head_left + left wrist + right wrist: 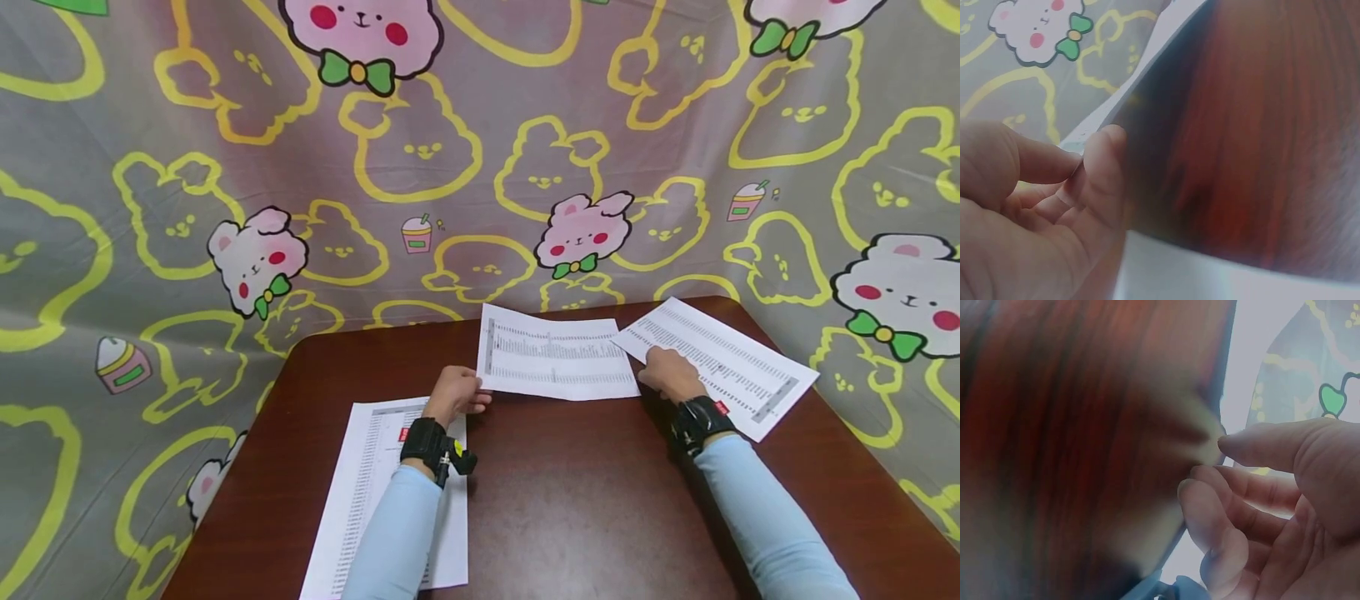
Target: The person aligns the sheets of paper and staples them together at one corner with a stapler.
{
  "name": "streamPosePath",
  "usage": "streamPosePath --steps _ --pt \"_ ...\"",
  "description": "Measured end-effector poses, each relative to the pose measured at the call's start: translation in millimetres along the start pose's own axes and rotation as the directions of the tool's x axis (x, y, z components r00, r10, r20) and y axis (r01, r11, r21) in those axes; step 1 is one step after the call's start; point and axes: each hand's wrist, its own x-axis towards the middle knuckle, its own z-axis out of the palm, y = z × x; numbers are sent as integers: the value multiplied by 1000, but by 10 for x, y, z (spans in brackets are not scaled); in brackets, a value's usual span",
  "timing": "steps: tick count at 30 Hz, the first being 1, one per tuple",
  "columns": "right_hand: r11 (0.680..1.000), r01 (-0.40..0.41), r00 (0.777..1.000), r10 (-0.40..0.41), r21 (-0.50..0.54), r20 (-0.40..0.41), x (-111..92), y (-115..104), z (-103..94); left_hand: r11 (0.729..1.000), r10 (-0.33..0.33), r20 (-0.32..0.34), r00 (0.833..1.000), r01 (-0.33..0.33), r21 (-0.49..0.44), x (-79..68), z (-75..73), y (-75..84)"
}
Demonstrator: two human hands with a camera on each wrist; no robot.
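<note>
My left hand (459, 393) pinches the lower left corner of a printed paper sheet (555, 357). That sheet is slightly bowed, with its left side tipped up. In the left wrist view the sheet appears nearly edge-on between thumb and fingers (1100, 162). My right hand (670, 375) is at the same sheet's lower right corner, fingers curled and the thumb on its edge in the right wrist view; the exact contact is blurred. A second printed sheet (738, 367) lies partly under my right hand. Beneath my left forearm rests a third printed sheet (360, 483).
A dark brown wooden table (570, 492) carries the papers. Behind and around it hangs a grey curtain (480, 217) with cartoon animals. Both wrists wear black camera straps (701, 423) over light blue sleeves.
</note>
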Motion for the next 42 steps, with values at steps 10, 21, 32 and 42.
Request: streamPosePath --steps 10,21,32,42 --pt "983 154 983 -162 -99 -89 -7 -200 -62 991 79 -31 996 -76 108 -117 -246 125" --pt "964 237 948 -256 -119 -186 -3 -553 -292 973 157 -34 987 -149 178 -229 -361 389" --pt "906 378 833 -422 -189 -358 -33 -919 -617 930 276 -3 961 -266 255 -431 -444 709" --pt "853 476 773 -521 -213 -361 -7 -1098 -857 905 333 80 939 -342 252 -605 -420 886"
